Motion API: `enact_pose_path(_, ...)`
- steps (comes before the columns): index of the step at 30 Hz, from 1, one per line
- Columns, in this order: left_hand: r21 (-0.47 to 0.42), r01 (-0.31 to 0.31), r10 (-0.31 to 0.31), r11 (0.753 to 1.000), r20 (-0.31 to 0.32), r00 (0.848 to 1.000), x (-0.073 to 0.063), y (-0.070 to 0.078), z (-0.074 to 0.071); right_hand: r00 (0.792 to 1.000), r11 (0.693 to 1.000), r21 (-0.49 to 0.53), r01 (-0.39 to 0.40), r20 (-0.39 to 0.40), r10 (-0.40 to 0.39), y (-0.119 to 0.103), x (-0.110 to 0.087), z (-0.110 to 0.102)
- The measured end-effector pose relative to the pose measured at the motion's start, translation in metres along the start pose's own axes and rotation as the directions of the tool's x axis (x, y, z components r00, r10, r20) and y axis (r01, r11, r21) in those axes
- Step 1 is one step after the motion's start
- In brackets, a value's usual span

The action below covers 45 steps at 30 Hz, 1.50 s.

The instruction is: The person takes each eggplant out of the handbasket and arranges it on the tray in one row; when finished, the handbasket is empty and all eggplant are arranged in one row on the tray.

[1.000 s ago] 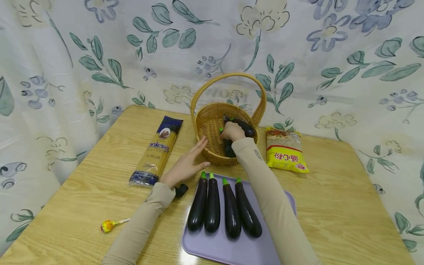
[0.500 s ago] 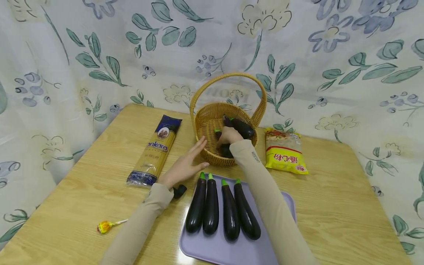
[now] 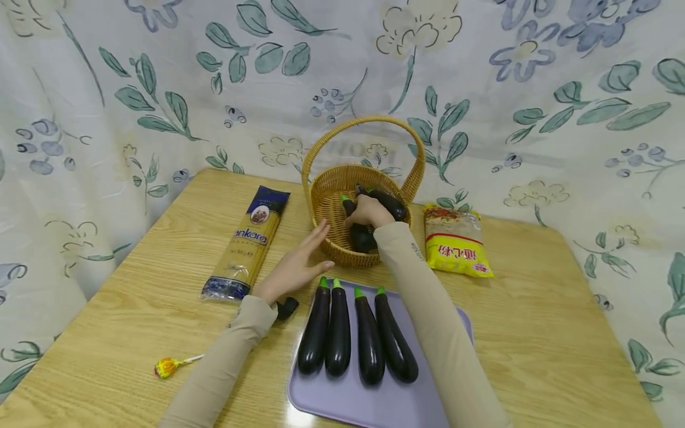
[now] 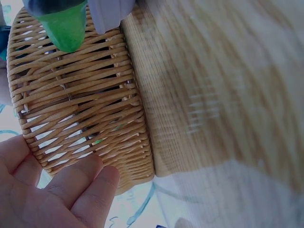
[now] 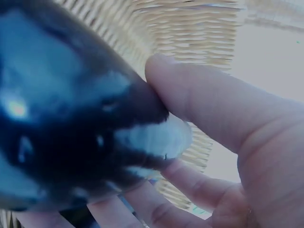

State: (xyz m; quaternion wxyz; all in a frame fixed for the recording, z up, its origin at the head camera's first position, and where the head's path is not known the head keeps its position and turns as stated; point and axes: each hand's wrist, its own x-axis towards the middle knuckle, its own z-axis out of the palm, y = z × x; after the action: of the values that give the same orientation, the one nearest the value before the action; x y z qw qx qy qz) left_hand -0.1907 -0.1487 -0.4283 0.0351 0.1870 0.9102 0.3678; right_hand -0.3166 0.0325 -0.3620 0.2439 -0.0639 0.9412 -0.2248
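Observation:
A wicker basket [image 3: 342, 257] with a tall handle stands at the back middle of the table. Inside it, my right hand [image 3: 373, 212] grips a dark eggplant [image 3: 364, 239], thumb on one side and fingers under it, as the right wrist view shows. Another eggplant [image 3: 390, 205] lies beyond that hand, by the basket's right wall. My left hand [image 3: 294, 270] has its fingers extended against the basket's front left side; in the left wrist view the fingertips [image 4: 107, 178] rest on the weave. Several eggplants [image 3: 338, 333] lie side by side on a lilac tray [image 3: 321, 401], green stems toward the basket.
Left of the basket lies a pack of spaghetti [image 3: 243, 246]. A yellow bag of pasta [image 3: 457, 242] is on the right. A lollipop [image 3: 168, 367] lies at the front left, and a small black object [image 3: 288, 308] sits by my left wrist. A floral curtain [image 3: 214, 89] hangs behind.
My right hand has shifted its hold inside the basket, and the eggplant's stem end has moved up and to the left. My left hand stays at the basket's side.

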Motion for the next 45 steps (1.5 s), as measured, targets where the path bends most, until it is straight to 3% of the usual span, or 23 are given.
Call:
enact_pose_path(7, -0.014, -0.01, 0.01, 1.0, 0.001, 1.0, 0.001, -0.002, 0.001, 1.0, 0.988, 0.152, 0.019, -0.012, -0.017, 0.002, -0.013, -0.008)
enact_pose_path(16, -0.013, -0.01, 0.01, 1.0, -0.001, 1.0, 0.001, -0.001, 0.0, 0.997, 0.966, 0.251, 0.068, -0.061, -0.055, 0.009, -0.022, -0.012)
enact_pose_path(22, 0.006, -0.015, 0.015, 1.0, 0.0, 1.0, 0.002, 0.0, -0.001, 0.99, 0.938, 0.323, 0.127, -0.097, -0.1, 0.016, -0.029, -0.015)
enact_pose_path(35, -0.021, -0.018, 0.018, 1.0, 0.004, 1.0, 0.001, 0.001, -0.002, 0.981, 0.886, 0.428, 0.177, -0.148, -0.124, 0.025, -0.048, -0.018)
enact_pose_path(45, -0.027, -0.016, 0.016, 1.0, 0.007, 1.0, 0.002, 0.001, -0.001, 0.98, 0.821, 0.536, 0.195, -0.14, -0.141, 0.037, -0.063, -0.016)
